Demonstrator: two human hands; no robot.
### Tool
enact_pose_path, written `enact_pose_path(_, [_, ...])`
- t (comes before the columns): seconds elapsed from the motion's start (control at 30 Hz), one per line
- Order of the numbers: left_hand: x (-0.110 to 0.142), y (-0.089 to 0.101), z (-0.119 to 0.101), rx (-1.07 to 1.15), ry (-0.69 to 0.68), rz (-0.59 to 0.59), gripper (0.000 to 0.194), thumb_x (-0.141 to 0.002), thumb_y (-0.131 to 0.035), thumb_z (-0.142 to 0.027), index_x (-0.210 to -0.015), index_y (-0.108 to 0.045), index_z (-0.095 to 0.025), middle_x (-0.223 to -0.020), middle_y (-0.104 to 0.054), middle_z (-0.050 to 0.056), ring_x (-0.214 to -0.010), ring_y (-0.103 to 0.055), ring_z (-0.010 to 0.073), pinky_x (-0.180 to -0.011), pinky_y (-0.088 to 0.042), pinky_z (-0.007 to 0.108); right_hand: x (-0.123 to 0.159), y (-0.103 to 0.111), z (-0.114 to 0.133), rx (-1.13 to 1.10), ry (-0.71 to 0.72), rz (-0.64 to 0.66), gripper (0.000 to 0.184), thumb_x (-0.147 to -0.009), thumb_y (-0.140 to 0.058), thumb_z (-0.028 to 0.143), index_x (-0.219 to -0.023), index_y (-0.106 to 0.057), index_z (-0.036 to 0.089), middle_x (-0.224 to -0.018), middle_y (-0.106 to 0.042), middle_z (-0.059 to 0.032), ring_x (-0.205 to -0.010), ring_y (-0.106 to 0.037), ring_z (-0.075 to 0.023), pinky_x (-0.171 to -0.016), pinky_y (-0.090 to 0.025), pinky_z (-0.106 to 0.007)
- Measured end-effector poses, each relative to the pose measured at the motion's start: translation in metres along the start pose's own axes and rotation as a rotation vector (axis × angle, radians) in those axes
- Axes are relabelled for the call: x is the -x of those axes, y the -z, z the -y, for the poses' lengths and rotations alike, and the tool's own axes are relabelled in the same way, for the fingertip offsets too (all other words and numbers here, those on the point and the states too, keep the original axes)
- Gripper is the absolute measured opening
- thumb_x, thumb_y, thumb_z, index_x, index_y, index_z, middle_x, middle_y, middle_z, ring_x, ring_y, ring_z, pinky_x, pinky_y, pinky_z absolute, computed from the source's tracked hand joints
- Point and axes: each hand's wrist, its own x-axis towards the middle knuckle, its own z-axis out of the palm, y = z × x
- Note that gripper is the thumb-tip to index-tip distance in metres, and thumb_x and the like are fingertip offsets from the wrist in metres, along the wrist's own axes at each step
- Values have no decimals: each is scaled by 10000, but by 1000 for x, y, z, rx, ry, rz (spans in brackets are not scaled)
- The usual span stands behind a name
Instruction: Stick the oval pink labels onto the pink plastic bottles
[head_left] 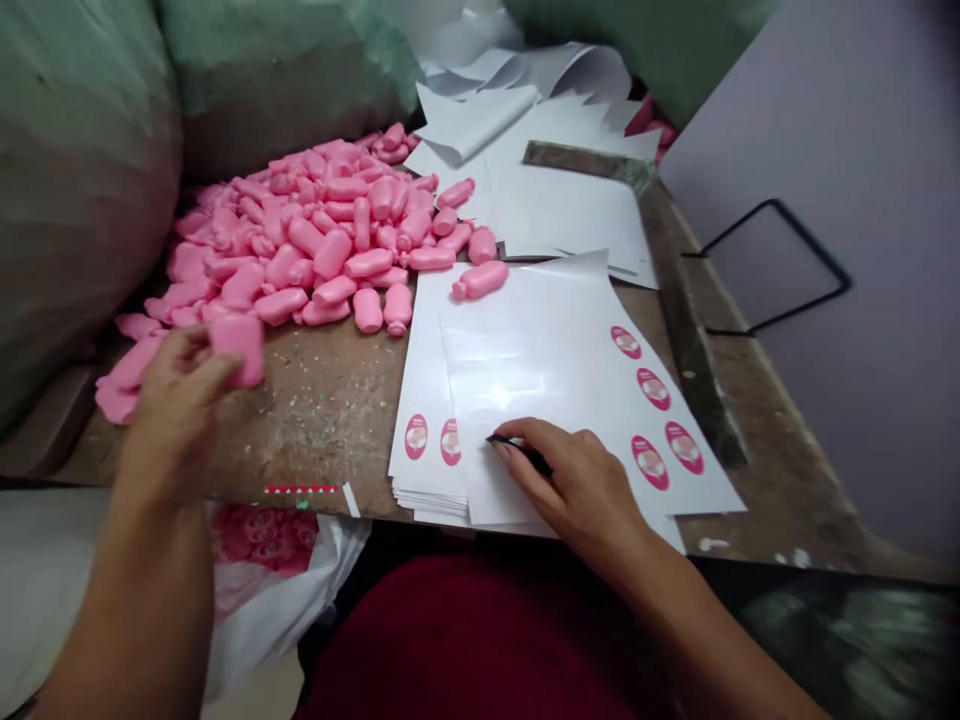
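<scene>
The left hand [174,375] of the person holds one small pink plastic bottle [238,350] with flat sides, just above the left part of the worn brown wooden table [322,410]. The thumb and the fingers are closed around this bottle, and it is a little blurred. The right hand [589,485] rests upon the stack of glossy white paper sheets [540,345], and its thumb and forefinger pinch a slim black tool [534,458] (I cannot tell its exact kind), whose tip points to the left.

On the top sheet, near its right edge, there are four oval pink labels [653,389]; two more ovals show on a sheet below, at the left.

Behind the left hand is a big heap of pink plastic bottles [300,225], lying in all directions. One pink bottle lying on its side [481,280] is on the upper edge of the stack.

About the containers: below the front edge of the table, a white plastic bag [281,625] stands open, and inside it are pink bottles with printed labels [266,535]. Two large pale green sacks [79,170] bulge behind and beside the heap; their contents are hidden.
</scene>
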Motion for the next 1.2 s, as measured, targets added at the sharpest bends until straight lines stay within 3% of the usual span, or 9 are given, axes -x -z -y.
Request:
enact_pose_path(0.07, [21, -37, -9, 384, 200, 326, 282, -657, -717, -190, -927, -636, -172, -830, -648, -24, -735, -566, 104, -675, -467, 205, -6, -1, 7, -17, -5, -4, 198, -953, -494, 309, -978, -678, 241, -799, -749, -18, -622, -634, -187, -643, -391, -318])
enact_pose_path(0.13, [35, -72, -16, 557, 311, 552, 313, -647, -748, -164, -938, -634, -150, -871, -668, 13, -788, -631, 138, -706, -527, 249, -14, -6, 15, -61, 2, 21, 192, -949, -495, 291, -973, -680, 246, -816, -753, -9, -647, -646, -182, -670, -398, -319])
enact_pose_path(0.23, [40, -112, -19, 654, 371, 716, 309, -695, -732, -110, -979, -613, -134, -913, -686, 44, -862, -683, 168, -810, -558, 311, -27, -18, 26, -94, 6, 79, 174, -933, -504, 273, -989, -667, 247, -799, -753, 3, -641, -640, -174, -706, -396, -323])
enact_pose_path(0.37, [34, -140, -11, 677, 450, 877, 263, -773, -679, -77, -1006, -571, -136, -928, -718, 80, -873, -708, 194, -882, -546, 394, -36, -35, 30, -6, 16, 48, 160, -929, -499, 268, -982, -644, 228, -736, -737, -4, -613, -608, -179, -709, -347, -324])
enact_pose_path(0.53, [32, -152, -3, 642, 559, 899, 228, -831, -608, -32, -1034, -555, -122, -857, -718, 81, -860, -696, 165, -888, -532, 354, -37, -43, 32, 159, 66, -22, 140, -934, -510, 249, -925, -645, 211, -796, -757, -25, -585, -549, -172, -684, -254, -321])
enact_pose_path(0.8, [34, -154, 1, 705, 592, 885, 275, -828, -629, -34, -1077, -553, -121, -901, -699, 85, -923, -681, 187, -983, -485, 420, -35, -41, 42, 325, 164, -104, 232, -959, -453, 203, -818, -637, 194, -698, -717, -35, -518, -437, -158, -665, -214, -333])
enact_pose_path(0.93, [33, -155, 3, 708, 591, 888, 254, -825, -629, -26, -1051, -557, -116, -907, -693, 90, -974, -677, 206, -1004, -474, 434, -37, -44, 42, 294, 107, -73, 231, -963, -444, 220, -830, -632, 203, -727, -730, -36, -530, -467, -161, -669, -239, -332])
enact_pose_path(1.1, [33, -153, 3, 714, 601, 891, 213, -838, -618, -29, -1020, -557, -122, -892, -682, 78, -972, -682, 205, -986, -487, 418, -40, -46, 40, 82, 21, 23, 138, -944, -507, 261, -901, -629, 212, -811, -751, -10, -603, -563, -169, -691, -302, -309])
enact_pose_path(1.2, [33, -153, 3, 719, 601, 894, 206, -851, -608, -35, -1032, -554, -118, -892, -683, 81, -924, -680, 186, -970, -490, 406, -40, -44, 38, 96, 24, 9, 155, -947, -495, 265, -911, -635, 211, -787, -742, -14, -601, -559, -175, -689, -296, -311])
